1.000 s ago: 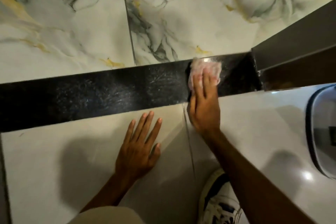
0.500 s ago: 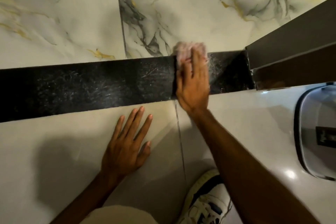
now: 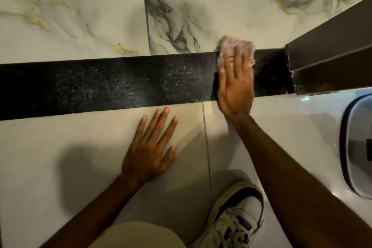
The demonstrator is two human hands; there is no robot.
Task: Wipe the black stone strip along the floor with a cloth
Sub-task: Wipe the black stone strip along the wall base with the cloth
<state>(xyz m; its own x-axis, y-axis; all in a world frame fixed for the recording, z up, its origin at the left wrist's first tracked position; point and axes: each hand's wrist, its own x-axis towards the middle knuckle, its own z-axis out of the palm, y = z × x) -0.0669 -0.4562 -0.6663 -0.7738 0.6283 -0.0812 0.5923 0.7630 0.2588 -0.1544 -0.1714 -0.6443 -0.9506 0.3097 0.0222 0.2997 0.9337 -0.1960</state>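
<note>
Nearest to me I see my knee in light cloth and my white shoe [image 3: 237, 217], set on the pale floor tile [image 3: 50, 167]. I crouch low, so that my arms can reach the strip.

A little further, my left hand [image 3: 150, 151] lies flat on the tile, fingers spread wide and holding nothing. I think it is there to carry my weight while I lean forward, so the other arm is free to rub. Its fingertips stop just before the edge of the strip.

Beyond it, my right hand [image 3: 235, 84] lies across the black stone strip [image 3: 120, 84], open and flat, not closed in a fist. It presses the cloth [image 3: 235, 46] down under the fingers. The cloth is pinkish and crumpled, and its far part comes out past my fingertips, over the far edge of the strip and a little onto the marble tile [image 3: 201, 6]. A flat palm gives wide pressure, which is why I hold it so.

The strip runs from left to right across the floor. To the left of my hand it shows many pale streaks and scratches, so I judge that this long part is not clean yet. To the right, the strip ends against a dark frame [image 3: 332, 34], and a grey bin [image 3: 360, 147] stands near it.
</note>
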